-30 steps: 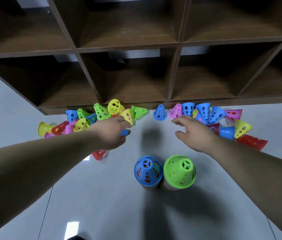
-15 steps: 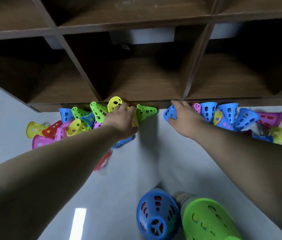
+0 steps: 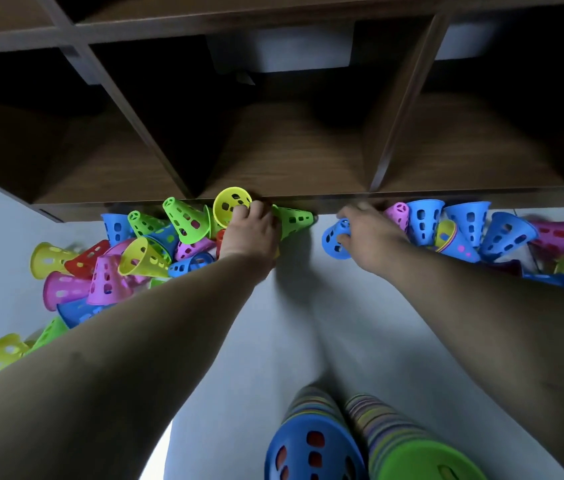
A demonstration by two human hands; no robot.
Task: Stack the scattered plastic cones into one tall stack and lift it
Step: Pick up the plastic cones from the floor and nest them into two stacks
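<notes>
The right hand [image 3: 372, 237] pinches a blue cone [image 3: 333, 240] between thumb and forefinger. The cone's wide rim faces lower left and its narrow end is hidden under the fingers. The left hand [image 3: 251, 235] lies with curled fingers against a yellow cone [image 3: 230, 204], whose round end faces the camera; I cannot tell whether it grips. Just right of that hand a green cone [image 3: 296, 220] lies on its side, tip pointing right along the foot of the wooden shelf [image 3: 291, 150]. Loose cones are heaped in a left pile [image 3: 135, 261] and a right pile [image 3: 467, 230] where the grey floor [image 3: 291, 323] meets the shelf. At the floor's near edge two striped stacks stand side by side, their long axes running up toward the camera: a blue-topped stack [image 3: 315, 452] and a green-topped stack [image 3: 422, 462].
</notes>
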